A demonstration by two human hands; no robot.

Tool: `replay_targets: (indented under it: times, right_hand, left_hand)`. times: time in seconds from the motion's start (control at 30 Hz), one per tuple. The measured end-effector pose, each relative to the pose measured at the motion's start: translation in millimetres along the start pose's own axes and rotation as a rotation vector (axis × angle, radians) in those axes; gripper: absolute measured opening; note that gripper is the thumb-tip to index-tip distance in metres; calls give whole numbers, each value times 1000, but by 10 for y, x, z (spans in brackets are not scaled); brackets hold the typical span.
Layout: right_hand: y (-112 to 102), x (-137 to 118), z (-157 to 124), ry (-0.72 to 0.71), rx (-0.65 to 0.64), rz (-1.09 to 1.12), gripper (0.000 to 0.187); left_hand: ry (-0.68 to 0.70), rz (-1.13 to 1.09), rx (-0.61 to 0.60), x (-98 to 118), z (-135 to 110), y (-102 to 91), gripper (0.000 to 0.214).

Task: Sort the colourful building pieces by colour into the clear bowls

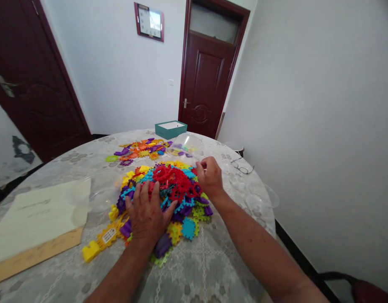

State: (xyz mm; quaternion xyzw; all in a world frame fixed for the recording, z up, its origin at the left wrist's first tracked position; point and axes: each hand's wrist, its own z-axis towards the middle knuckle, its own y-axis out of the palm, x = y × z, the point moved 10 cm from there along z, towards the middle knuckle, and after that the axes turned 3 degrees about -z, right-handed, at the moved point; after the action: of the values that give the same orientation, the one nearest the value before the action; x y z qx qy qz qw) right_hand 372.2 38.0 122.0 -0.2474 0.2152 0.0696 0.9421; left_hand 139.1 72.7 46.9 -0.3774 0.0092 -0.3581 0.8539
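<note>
Centrally, red gear pieces [180, 182] atop heap [185, 208] — left hand [146, 214] spread on near-left side, right hand [212, 176] curled at right — grip indeterminate.

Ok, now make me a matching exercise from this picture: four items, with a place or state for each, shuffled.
Column one:
1. left fingers
2. right fingers
3. eyeglasses
4. open box

Column two:
A. at the far edge of the table
B. spread out over the pile of plastic pieces
C. lying near the table's right-hand edge
D. curled in, at the right side of the pile

Right pairs: 1-B, 2-D, 3-C, 4-A
</note>
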Motion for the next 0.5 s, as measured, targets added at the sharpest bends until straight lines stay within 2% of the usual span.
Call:
replay_targets:
  times: [0.07,0.17,0.27,0.33,0.4,0.5]
  right_hand:
    - [-45,258,184,129,-37,77,17]
    - [-71,782,528,374,-127,197,18]
    - [-137,1325,903,542,-146,205,13]
    - [-182,1665,1119,594,-164,67,11]
    - [-194,1962,1286,601,-219,-151,16]
    - [-148,2356,1452,604,-293,-354,26]
  left_hand:
    - [5,3,-6,3,-3,8,69]
    - [11,0,-11,11,-3,15,66]
    - [20,3,-9,24,2,16,66]
    - [27,4,-5,31,5,18,66]
    - [29,3,-8,28,6,29,66]
    - [31,-4,-18,15,7,55,66]
